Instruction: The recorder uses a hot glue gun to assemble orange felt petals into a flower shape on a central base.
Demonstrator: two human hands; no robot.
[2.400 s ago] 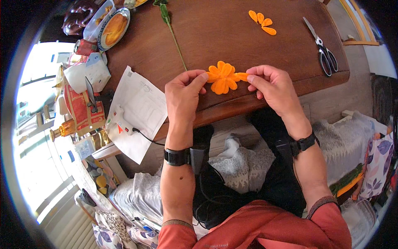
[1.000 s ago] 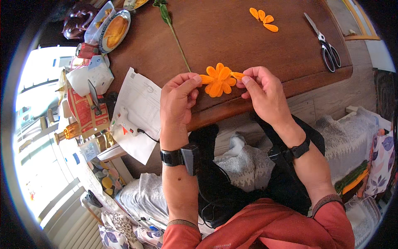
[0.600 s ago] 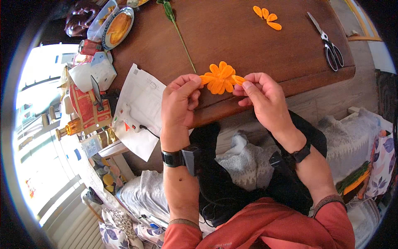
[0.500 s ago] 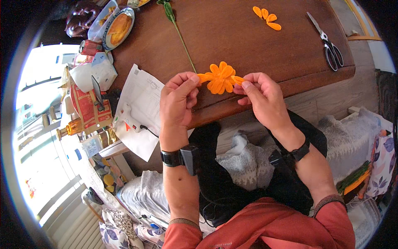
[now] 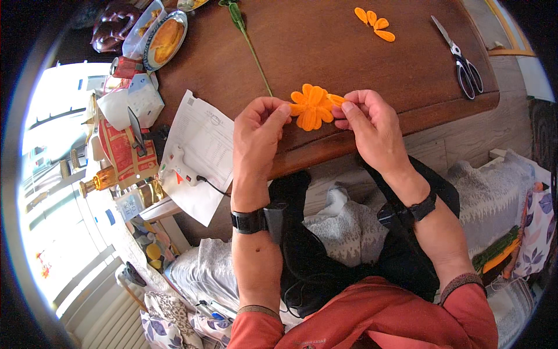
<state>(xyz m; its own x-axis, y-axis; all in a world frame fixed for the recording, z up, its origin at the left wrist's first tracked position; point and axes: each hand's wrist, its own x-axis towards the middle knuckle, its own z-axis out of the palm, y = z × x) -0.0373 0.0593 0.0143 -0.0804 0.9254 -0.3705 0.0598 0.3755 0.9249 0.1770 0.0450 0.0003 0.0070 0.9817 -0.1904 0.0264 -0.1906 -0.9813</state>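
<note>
Between my two hands hangs an orange fuzzy flower (image 5: 313, 110) with several looped petals, held just above the table's near edge. My left hand (image 5: 256, 131) pinches a petal at the flower's left side between thumb and forefinger. On the opposite side, my right hand (image 5: 372, 128) grips another petal in the same way, its other fingers loosely curled. Beyond the flower lies a green stem (image 5: 254, 58) with a leafy green head at its far end. Several more orange petals (image 5: 381, 24), grouped together, rest at the far right of the brown table (image 5: 325, 46).
Black-handled scissors (image 5: 462, 67) lie near the table's right edge. On the left are a printed paper sheet (image 5: 206, 136), a white glue gun (image 5: 179, 166) with a black cord, a red can (image 5: 125, 67), a patterned plate of food (image 5: 152, 55) and a plastic tub (image 5: 135, 41).
Both hands have shifted slightly right with the flower. The flower has turned a little, and the petal at my right hand now points up more toward the far side.
</note>
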